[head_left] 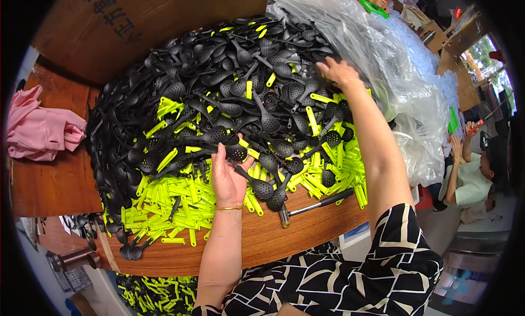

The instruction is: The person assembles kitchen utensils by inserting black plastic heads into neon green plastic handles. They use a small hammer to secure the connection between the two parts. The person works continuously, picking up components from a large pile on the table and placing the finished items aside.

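A big heap of black slotted spoons (268, 122) covers the table, with loose yellow-green handle pieces (175, 206) mostly along its near side. At the near middle of the heap, my left hand (228, 179) is turned palm up. Its thumb and fingers curl about a black slotted spoon (236, 153), which partly hides the fingertips. Over the far right of the heap my right hand (339, 72) reaches out with fingers apart, nothing visible in it. Between the hands, more spoons and yellow-green pieces lie mixed.
A mallet (320, 202) with a black grip lies at the near table edge (262, 234). Behind the heap stands a cardboard sheet (158, 31); clear plastic sheeting (383, 80) lies right. Pink cloth (46, 124) is at left. Another person (470, 171) sits far right.
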Tool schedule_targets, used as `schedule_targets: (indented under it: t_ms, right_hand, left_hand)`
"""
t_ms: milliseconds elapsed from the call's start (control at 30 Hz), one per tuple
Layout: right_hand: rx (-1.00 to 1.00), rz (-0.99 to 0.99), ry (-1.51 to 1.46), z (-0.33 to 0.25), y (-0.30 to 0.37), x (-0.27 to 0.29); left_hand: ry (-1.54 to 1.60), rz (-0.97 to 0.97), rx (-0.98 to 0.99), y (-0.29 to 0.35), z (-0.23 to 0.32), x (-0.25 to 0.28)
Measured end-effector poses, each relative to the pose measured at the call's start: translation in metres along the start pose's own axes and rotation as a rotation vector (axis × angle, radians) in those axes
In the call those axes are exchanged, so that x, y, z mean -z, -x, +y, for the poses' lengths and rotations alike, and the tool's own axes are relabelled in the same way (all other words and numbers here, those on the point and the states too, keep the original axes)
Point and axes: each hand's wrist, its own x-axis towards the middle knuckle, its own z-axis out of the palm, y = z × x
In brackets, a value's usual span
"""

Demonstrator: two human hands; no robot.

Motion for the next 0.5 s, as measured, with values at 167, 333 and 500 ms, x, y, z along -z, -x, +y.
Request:
schedule_targets:
  t_ms: [167, 333, 500]
  right_hand:
    - [0.129, 0.176, -0.216, 0.022, -0.038, -0.039]
    - [0.351, 0.123, -0.716, 0.023, -0.045, -0.054]
    - [0.232, -0.049, -1.066, 0.013, -0.023, -0.032]
  left_hand:
    - [0.000, 0.042, 0.008, 0.001, -0.001, 0.000]
    - [0.064, 0.021, 0.016, -0.002, -0.003, 0.009]
    - [0.095, 0.005, 0.018, -0.002, -0.005, 0.000]
